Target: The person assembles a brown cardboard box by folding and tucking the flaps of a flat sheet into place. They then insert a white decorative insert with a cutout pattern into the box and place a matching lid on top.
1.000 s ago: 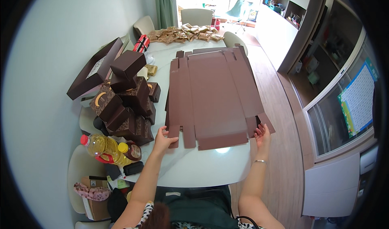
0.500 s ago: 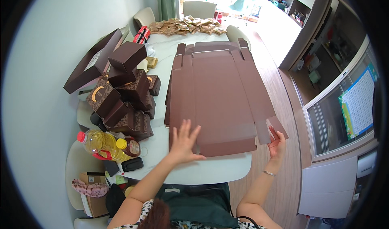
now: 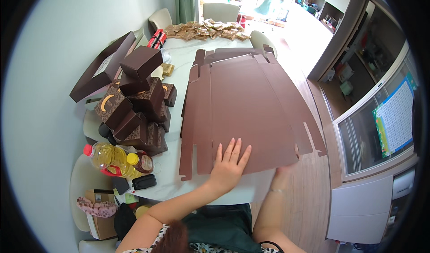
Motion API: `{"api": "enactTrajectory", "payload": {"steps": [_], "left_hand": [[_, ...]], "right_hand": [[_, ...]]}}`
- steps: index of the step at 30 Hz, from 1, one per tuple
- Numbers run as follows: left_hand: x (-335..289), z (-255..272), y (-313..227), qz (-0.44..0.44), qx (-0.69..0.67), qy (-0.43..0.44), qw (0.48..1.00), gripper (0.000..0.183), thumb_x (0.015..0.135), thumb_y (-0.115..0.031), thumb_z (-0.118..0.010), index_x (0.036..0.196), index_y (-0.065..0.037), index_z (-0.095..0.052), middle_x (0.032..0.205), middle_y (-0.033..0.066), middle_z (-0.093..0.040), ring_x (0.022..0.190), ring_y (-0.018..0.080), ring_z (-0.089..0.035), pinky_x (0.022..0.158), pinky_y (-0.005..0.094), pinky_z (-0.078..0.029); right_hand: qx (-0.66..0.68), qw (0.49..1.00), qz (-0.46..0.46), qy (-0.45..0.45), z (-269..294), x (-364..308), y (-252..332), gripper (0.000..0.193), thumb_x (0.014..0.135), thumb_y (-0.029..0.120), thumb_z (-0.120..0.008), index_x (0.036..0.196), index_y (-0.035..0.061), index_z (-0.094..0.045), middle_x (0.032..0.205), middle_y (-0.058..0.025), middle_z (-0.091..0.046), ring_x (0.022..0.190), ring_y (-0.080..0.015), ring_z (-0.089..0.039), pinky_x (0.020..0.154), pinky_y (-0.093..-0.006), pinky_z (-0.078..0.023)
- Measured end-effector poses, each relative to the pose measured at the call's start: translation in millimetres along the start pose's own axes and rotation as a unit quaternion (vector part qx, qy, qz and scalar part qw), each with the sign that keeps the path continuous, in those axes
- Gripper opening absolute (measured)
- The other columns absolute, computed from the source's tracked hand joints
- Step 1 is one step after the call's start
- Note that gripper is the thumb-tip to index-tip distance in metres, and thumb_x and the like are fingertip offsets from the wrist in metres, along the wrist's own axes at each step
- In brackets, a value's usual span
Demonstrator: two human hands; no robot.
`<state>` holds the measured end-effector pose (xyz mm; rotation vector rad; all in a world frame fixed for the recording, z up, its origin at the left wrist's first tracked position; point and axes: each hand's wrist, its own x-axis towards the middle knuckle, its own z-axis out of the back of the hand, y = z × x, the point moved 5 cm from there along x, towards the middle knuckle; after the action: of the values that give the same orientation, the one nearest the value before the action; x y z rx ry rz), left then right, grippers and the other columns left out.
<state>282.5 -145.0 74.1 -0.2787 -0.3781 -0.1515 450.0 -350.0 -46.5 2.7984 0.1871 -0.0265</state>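
Observation:
A large flat brown cardboard box blank (image 3: pixel 251 105), with slits and side flaps, lies over other brown sheets on the white table. My left hand (image 3: pixel 228 165) rests palm down on its near part, fingers spread and straight. At the near right corner my right hand (image 3: pixel 284 168) grips the blank's edge, which bends there. A small bit of fingertip shows above the board, while the rest of the fingers are hidden and the hand is smeared by motion.
On the left, several dark brown boxes (image 3: pixel 141 62) are stacked. An oil bottle (image 3: pixel 112 156), a yellow-capped bottle (image 3: pixel 144 163) and a black case (image 3: pixel 144 181) stand near them. Small packets (image 3: pixel 206 30) are heaped at the table's far end. A chair (image 3: pixel 263 43) is beyond the right side.
My left hand has slid right and now lies flat. My right hand has moved left and nearer to the near right corner. The top blank has shifted, with side flaps spread out.

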Motion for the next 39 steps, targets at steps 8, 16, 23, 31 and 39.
{"api": "enactTrajectory", "payload": {"steps": [8,16,23,31,39], "left_hand": [[62.5,-40.6,40.5,0.16,-0.167,0.06,0.971,0.09,0.086,-0.068,-0.049,0.148,-0.005,-0.032,0.153,0.0303,-0.016,0.145,0.0448,-0.008,0.109,0.0673,-0.006],[110.0,20.5,-29.4,0.108,-0.109,-0.022,0.988,0.092,0.088,-0.063,-0.049,0.152,-0.005,-0.018,0.155,0.0309,-0.002,0.142,0.0532,0.001,0.103,0.0739,-0.004],[145.7,106.9,-99.4,-0.06,-0.245,-0.169,0.953,0.094,0.087,-0.059,-0.054,0.154,-0.009,-0.01,0.157,0.0271,0.004,0.144,0.0475,0.006,0.106,0.071,-0.005],[158.1,75.3,-100.1,-0.066,-0.753,-0.056,0.652,0.082,0.097,-0.049,-0.044,0.153,-0.007,0.0,0.158,0.0226,0.002,0.148,0.0327,0.001,0.116,0.0488,-0.014],[68.8,-51.4,2.8,0.139,-0.886,-0.026,0.442,0.069,0.098,-0.041,-0.043,0.149,-0.005,-0.014,0.148,0.0206,-0.02,0.135,0.0293,-0.023,0.108,0.0448,-0.027]], "right_hand": [[-0.149,0.961,-0.211,-0.104,-18.0,1.7,-165.4,0.06,0.095,0.048,-0.05,0.141,0.009,-0.044,0.148,-0.0123,-0.039,0.135,-0.0259,-0.036,0.108,-0.0468,-0.033],[-0.376,0.92,-0.1,0.048,-113.1,7.6,-120.2,0.061,0.095,0.046,-0.049,0.143,0.0094,-0.041,0.15,-0.0124,-0.036,0.138,-0.0278,-0.032,0.109,-0.0491,-0.028],[-0.591,0.735,0.228,0.244,-266.8,-29.1,0.6,0.062,0.095,0.045,-0.049,0.145,0.0098,-0.039,0.152,-0.0126,-0.033,0.14,-0.0295,-0.028,0.111,-0.051,-0.024],[-0.667,0.515,0.425,0.332,-346.3,-65.8,34.7,0.064,0.094,0.044,-0.048,0.147,0.0103,-0.036,0.155,-0.0127,-0.029,0.143,-0.0313,-0.024,0.113,-0.0533,-0.019],[-0.81,0.422,0.139,0.382,-197.9,-22.6,-90.4,0.065,0.089,0.036,-0.057,0.148,0.018,-0.037,0.157,-0.0119,-0.025,0.146,-0.0336,-0.017,0.111,-0.0632,-0.006]]}}
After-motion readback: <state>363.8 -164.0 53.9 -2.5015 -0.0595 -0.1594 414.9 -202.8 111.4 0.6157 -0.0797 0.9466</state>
